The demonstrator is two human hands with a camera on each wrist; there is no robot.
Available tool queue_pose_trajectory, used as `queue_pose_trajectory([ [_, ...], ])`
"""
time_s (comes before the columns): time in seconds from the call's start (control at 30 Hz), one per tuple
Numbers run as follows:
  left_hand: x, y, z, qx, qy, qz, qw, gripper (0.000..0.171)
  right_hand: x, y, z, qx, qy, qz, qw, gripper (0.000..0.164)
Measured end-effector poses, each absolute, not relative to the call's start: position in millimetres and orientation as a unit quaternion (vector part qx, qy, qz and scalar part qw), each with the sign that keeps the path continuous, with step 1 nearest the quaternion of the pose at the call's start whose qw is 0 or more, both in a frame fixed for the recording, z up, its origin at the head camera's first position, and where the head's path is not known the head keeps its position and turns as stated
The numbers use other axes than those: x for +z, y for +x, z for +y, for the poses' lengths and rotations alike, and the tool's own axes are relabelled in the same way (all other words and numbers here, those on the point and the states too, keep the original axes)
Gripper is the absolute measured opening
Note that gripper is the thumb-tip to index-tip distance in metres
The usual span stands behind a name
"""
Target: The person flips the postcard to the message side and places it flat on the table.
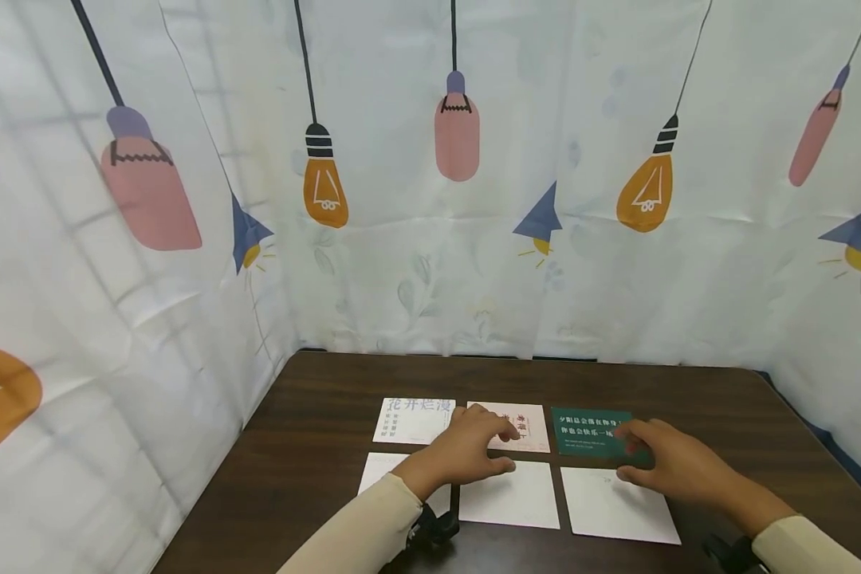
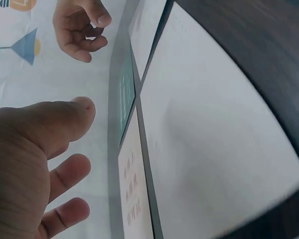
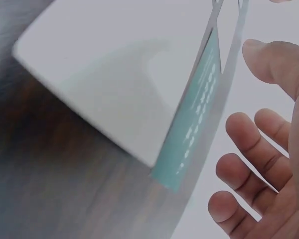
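Note:
Postcard-like cards lie in two rows of three on the table. In the head view the back row has a white card with blue lettering (image 1: 407,430), a pale pink card with red lettering (image 1: 536,430) and a dark green card with white lettering (image 1: 581,437). The front row shows three white faces: a left card (image 1: 382,469), a middle card (image 1: 513,506) and a right card (image 1: 620,510). My left hand (image 1: 465,448) hovers over the middle cards, fingers apart, holding nothing. Above the green card and the right card is my right hand (image 1: 678,466), also holding nothing, its fingers loosely bent.
The dark brown wooden table (image 1: 280,470) extends around the cards. A white curtain (image 1: 402,271) printed with lamps and bulbs hangs behind it and along the sides. A black wrist device (image 1: 434,526) sits on my left wrist, and another (image 1: 735,554) on my right.

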State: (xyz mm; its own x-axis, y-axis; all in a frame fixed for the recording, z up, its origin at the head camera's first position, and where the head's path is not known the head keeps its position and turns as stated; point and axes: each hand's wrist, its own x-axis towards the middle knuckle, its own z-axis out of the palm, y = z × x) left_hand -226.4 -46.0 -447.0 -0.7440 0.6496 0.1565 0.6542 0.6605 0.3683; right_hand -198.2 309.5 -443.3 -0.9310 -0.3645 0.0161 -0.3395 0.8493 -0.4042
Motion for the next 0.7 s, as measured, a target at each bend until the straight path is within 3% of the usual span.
queue_pose_trajectory([
  [0.7, -444.2, -237.5, -106.7, -0.224, -0.318, -0.921, 0.008, 0.039, -437.7, -228.8, 258.3, -0.204, -0.198, 0.959, 0.015, 0.068],
])
